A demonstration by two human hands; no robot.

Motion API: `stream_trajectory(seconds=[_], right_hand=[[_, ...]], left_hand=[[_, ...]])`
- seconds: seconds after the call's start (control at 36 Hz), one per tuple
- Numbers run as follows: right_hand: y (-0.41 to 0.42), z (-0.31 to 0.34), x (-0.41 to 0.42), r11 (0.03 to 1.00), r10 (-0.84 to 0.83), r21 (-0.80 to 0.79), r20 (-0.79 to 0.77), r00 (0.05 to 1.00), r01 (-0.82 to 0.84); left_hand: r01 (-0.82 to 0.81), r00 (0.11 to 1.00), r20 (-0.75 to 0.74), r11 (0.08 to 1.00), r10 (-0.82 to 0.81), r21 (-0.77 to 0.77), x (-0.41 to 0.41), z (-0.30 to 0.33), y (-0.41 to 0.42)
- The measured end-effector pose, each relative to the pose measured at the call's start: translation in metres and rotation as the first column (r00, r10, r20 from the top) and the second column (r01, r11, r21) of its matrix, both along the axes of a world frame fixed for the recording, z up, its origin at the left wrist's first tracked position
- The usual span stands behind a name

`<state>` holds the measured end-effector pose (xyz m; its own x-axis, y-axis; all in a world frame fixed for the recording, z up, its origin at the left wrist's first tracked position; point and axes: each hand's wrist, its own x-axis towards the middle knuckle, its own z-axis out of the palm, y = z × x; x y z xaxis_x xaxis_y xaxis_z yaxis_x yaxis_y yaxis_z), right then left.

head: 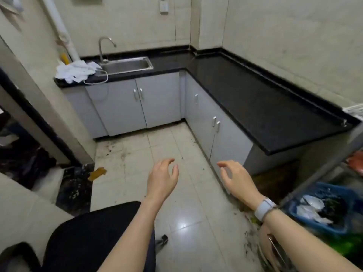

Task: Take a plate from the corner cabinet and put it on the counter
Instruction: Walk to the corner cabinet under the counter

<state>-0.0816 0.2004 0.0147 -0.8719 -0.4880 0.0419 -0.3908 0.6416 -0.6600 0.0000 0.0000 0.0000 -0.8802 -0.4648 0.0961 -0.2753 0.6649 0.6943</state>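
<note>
An L-shaped black counter [255, 99] runs along the back and right walls over grey cabinets. The corner cabinet door [193, 107] beside the inner corner is closed, and so are the other doors. No plate is in sight. My left hand [163, 178] and my right hand [235, 178] are held out over the tiled floor, well short of the cabinets. Both hold nothing, with fingers apart and slightly curled. A pale watch [264, 209] sits on my right wrist.
A steel sink [127, 65] with a tap is set in the back counter, with white cloths [76, 71] to its left. A blue basket [322, 211] with rubbish stands at the lower right. The floor is stained near the cabinets.
</note>
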Motion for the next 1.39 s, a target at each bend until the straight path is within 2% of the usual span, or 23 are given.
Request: stream_trajectory(seconds=[0.17, 0.33, 0.47, 0.61, 0.78, 0.97, 1.14, 1.39], right_hand=[[0.002, -0.076, -0.007, 0.993, -0.094, 0.089, 0.226, 0.969, 0.076], [-0.006, -0.123, -0.059, 0.982, -0.14, 0.173, 0.376, 0.916, 0.079], [-0.028, -0.139, -0.142, 0.97, -0.141, 0.24, 0.465, 0.874, 0.029], [-0.071, -0.13, -0.237, 0.968, -0.069, 0.244, 0.473, 0.878, -0.055], [-0.134, -0.123, -0.329, 0.962, -0.006, 0.246, 0.463, 0.886, -0.122], [-0.234, -0.13, -0.43, 0.941, 0.088, 0.256, 0.446, 0.891, -0.221], [-0.332, -0.135, -0.523, 0.951, 0.047, 0.26, 0.413, 0.909, -0.168], [-0.462, -0.121, -0.636, 0.971, -0.105, 0.238, 0.384, 0.917, 0.011]], left_hand=[[-0.084, 0.993, 0.103, 0.975, 0.064, 0.204, -0.004, -0.062, 0.004], [-0.136, 0.961, 0.267, 0.963, 0.072, 0.231, -0.047, -0.116, -0.013], [-0.117, 0.925, 0.378, 0.971, 0.029, 0.21, -0.122, -0.133, -0.039], [-0.098, 0.893, 0.45, 0.979, 0.007, 0.178, -0.213, -0.126, -0.074], [-0.144, 0.903, 0.426, 0.975, 0.06, 0.169, -0.3, -0.106, -0.121], [-0.212, 0.892, 0.431, 0.968, 0.136, 0.133, -0.381, -0.112, -0.216], [-0.227, 0.894, 0.424, 0.963, 0.146, 0.147, -0.465, -0.123, -0.323], [-0.184, 0.904, 0.414, 0.972, 0.109, 0.147, -0.595, -0.108, -0.468]])
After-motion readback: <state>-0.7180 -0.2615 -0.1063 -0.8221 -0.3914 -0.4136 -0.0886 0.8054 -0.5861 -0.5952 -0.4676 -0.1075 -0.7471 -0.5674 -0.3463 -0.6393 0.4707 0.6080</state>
